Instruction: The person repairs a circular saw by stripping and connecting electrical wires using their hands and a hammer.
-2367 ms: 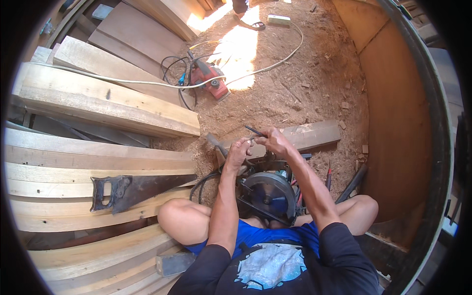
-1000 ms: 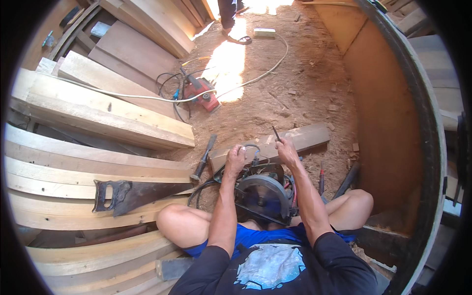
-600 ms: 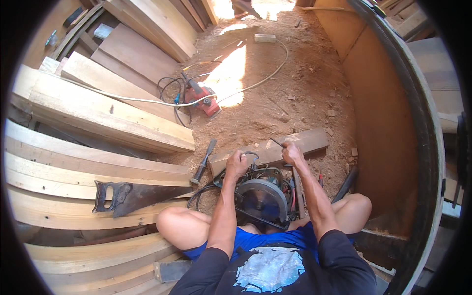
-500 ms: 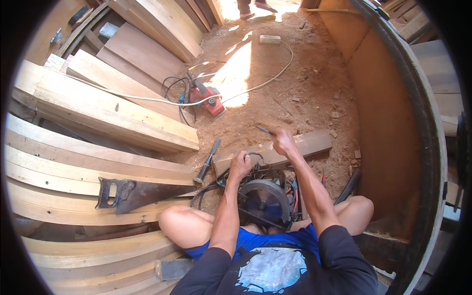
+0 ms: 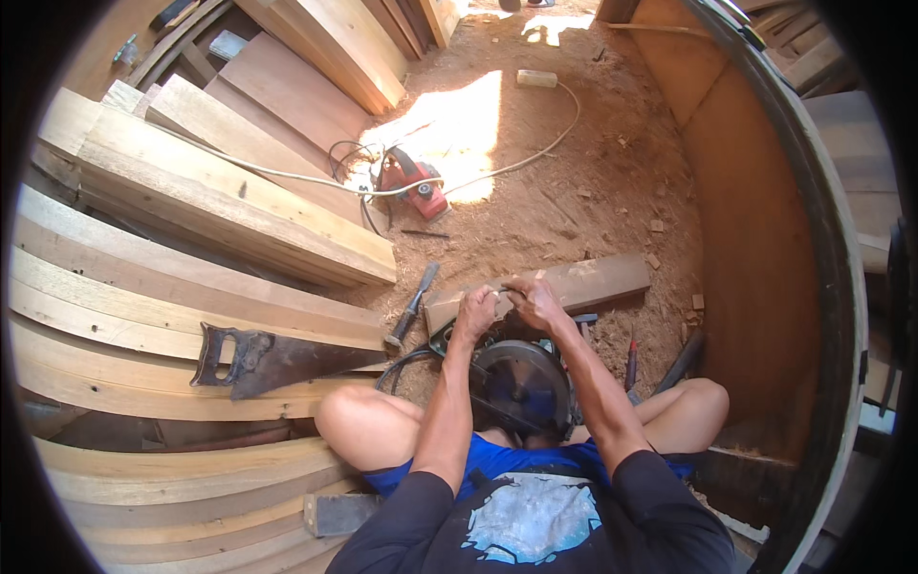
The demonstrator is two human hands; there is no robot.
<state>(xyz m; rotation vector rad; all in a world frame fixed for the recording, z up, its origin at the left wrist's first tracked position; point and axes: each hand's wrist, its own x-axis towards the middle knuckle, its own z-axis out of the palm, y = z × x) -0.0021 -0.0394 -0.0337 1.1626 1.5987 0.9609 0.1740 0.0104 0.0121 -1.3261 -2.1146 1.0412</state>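
Note:
Between my bent legs stands a circular saw (image 5: 516, 383) with a large round dark blade, its blade side toward me. Just beyond it, my left hand (image 5: 476, 314) is closed in a pinch on a dark cord (image 5: 501, 288). Close beside it on the right, my right hand (image 5: 537, 304) has its fingers curled at the same bit of cord. The exact grip of the fingertips is too small to make out. Behind both hands lies a thick wooden block (image 5: 602, 279) on the floor.
A chisel (image 5: 413, 306) lies left of the block, and a handsaw (image 5: 277, 360) rests on stacked planks (image 5: 143, 320). Ahead are a red power planer (image 5: 418, 187), its pale cable and a thin dark stick (image 5: 424, 233). At right, a red-handled tool (image 5: 632, 362) lies near a curved brown panel (image 5: 755, 239).
My right hand has come back and left to meet my left hand. The thin dark stick it held now lies on the floor near the planer.

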